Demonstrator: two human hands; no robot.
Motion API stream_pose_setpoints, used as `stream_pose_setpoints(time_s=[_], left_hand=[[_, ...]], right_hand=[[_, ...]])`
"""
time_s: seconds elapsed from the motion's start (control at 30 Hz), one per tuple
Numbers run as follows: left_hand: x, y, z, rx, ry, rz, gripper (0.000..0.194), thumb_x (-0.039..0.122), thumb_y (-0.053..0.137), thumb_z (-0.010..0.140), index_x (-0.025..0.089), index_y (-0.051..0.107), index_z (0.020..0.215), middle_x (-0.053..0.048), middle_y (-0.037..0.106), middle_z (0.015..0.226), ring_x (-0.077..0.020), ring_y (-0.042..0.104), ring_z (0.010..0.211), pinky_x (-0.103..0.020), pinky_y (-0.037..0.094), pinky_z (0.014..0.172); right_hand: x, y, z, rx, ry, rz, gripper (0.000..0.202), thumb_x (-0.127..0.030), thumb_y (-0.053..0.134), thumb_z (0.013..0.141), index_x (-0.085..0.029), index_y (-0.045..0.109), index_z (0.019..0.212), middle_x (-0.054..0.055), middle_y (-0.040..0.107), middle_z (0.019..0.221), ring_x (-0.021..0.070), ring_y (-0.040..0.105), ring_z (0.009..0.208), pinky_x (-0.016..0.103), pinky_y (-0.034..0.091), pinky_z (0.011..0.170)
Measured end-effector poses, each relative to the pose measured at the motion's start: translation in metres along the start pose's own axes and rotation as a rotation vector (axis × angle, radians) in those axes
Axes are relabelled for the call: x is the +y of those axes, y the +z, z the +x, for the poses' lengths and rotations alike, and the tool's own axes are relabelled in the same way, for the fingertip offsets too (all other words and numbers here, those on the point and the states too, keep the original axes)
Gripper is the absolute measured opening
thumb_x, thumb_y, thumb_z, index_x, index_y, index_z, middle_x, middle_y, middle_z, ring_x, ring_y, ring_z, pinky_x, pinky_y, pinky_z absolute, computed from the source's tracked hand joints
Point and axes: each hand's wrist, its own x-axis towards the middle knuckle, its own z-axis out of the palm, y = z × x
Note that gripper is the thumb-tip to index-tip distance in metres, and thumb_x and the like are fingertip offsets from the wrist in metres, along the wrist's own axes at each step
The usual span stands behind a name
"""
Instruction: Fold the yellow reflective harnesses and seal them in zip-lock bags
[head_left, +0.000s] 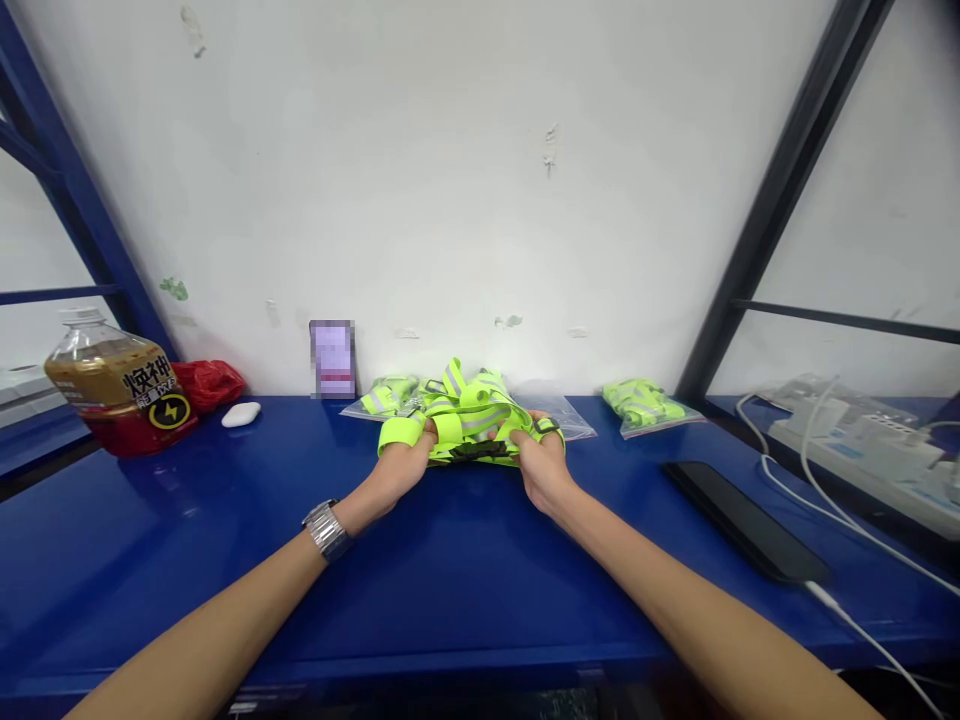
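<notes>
Both hands grip a neon yellow reflective vest (480, 415) made of straps with grey reflective stripes and black buckles. My left hand (409, 460) is closed on its left side, where straps loop over the fingers. On the right side, my right hand (541, 462) pinches the straps beside a black buckle. A black strap or clip part hangs between the hands. Just behind the vest lie a bagged neon yellow bundle (388, 394) and a clear plastic bag (568, 418), partly hidden by the straps. Another bagged neon yellow bundle (643, 402) rests farther right.
The blue table (465, 570) meets a white wall. At left stand a large drink bottle (120, 385), a red plastic bag (210, 385) and a white earbud case (241, 414). An upright phone (333, 360) leans on the wall. At right lie a charging phone (742, 520) and power strips (877, 455).
</notes>
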Motion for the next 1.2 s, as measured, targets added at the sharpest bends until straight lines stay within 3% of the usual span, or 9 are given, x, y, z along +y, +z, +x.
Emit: stream_pose_setpoints(time_s=[0.1,0.2,0.37,0.5,0.63,0.73,0.9,1.03,1.2], left_hand=[[-0.009,-0.018,-0.003,-0.127,0.246,0.363,0.026,0.021,0.067,0.070,0.018,0.066,0.096,-0.010,0.065,0.111,-0.0283,0.049,0.122,-0.040,0.031,0.110],[-0.014,-0.028,-0.007,-0.365,0.612,0.882,0.037,0.025,0.051,0.084,0.018,0.057,0.120,-0.013,0.058,0.126,-0.0289,0.044,0.128,-0.048,0.027,0.113],[-0.007,-0.025,-0.016,-0.549,0.867,1.122,0.046,0.015,0.037,0.089,0.017,0.045,0.135,-0.015,0.052,0.134,-0.0275,0.041,0.131,-0.051,0.027,0.112],[-0.002,-0.018,-0.023,-0.585,0.828,1.110,0.042,0.018,0.038,0.090,0.018,0.049,0.131,-0.014,0.052,0.133,-0.0281,0.042,0.130,-0.050,0.028,0.112],[0.000,-0.010,-0.028,-0.594,0.634,1.020,0.034,0.030,0.038,0.095,0.024,0.054,0.124,-0.008,0.057,0.127,-0.0241,0.048,0.122,-0.040,0.035,0.108],[0.004,-0.005,-0.034,-0.589,0.561,1.009,0.030,0.034,0.042,0.093,0.024,0.059,0.115,-0.007,0.060,0.122,-0.0256,0.051,0.115,-0.041,0.036,0.105],[0.007,0.001,-0.042,-0.596,0.559,0.989,0.045,0.048,0.057,0.084,0.024,0.056,0.122,-0.008,0.061,0.119,-0.0279,0.050,0.117,-0.039,0.034,0.107],[0.001,0.007,-0.042,-0.481,0.562,0.971,0.051,0.051,0.050,0.089,0.022,0.049,0.131,-0.011,0.057,0.126,-0.0278,0.047,0.122,-0.041,0.030,0.109],[-0.009,-0.002,-0.037,-0.558,0.678,1.038,0.038,0.040,0.038,0.095,0.020,0.055,0.123,-0.013,0.059,0.123,-0.0279,0.049,0.120,-0.046,0.030,0.107]], right_hand=[[0.000,-0.008,-0.006,-0.022,-0.097,-0.443,0.025,-0.012,0.048,0.068,-0.023,0.052,0.091,0.001,0.063,0.084,0.0194,0.058,0.082,0.034,0.045,0.080],[-0.003,-0.009,-0.013,-0.235,-0.262,-0.742,0.026,-0.007,0.044,0.070,-0.021,0.053,0.090,0.006,0.060,0.093,0.0219,0.055,0.093,0.037,0.042,0.089],[0.003,-0.006,-0.022,-0.536,-0.387,-1.112,0.041,0.002,0.041,0.067,-0.018,0.052,0.102,0.012,0.056,0.102,0.0242,0.053,0.099,0.037,0.043,0.088],[0.005,-0.002,-0.025,-0.692,-0.428,-1.266,0.042,0.004,0.039,0.069,-0.015,0.052,0.105,0.014,0.056,0.105,0.0241,0.054,0.097,0.037,0.045,0.086],[0.000,0.001,-0.025,-0.790,-0.448,-1.309,0.042,0.003,0.040,0.072,-0.013,0.053,0.108,0.016,0.056,0.110,0.0246,0.055,0.099,0.037,0.045,0.088],[-0.003,0.001,-0.023,-0.839,-0.433,-1.292,0.045,0.002,0.043,0.071,-0.012,0.054,0.112,0.018,0.056,0.112,0.0261,0.056,0.101,0.039,0.046,0.088],[0.004,0.005,-0.018,-0.848,-0.415,-1.033,0.037,-0.003,0.050,0.072,-0.017,0.062,0.105,0.012,0.061,0.112,0.0271,0.055,0.106,0.042,0.040,0.097],[0.011,0.008,-0.017,-0.780,-0.396,-0.883,0.035,-0.004,0.053,0.067,-0.021,0.066,0.095,0.006,0.065,0.105,0.0255,0.056,0.103,0.037,0.041,0.096],[0.004,0.002,-0.016,-0.889,-0.359,-1.169,0.029,-0.002,0.051,0.061,-0.019,0.063,0.082,0.007,0.064,0.081,0.0194,0.057,0.075,0.029,0.046,0.071]])
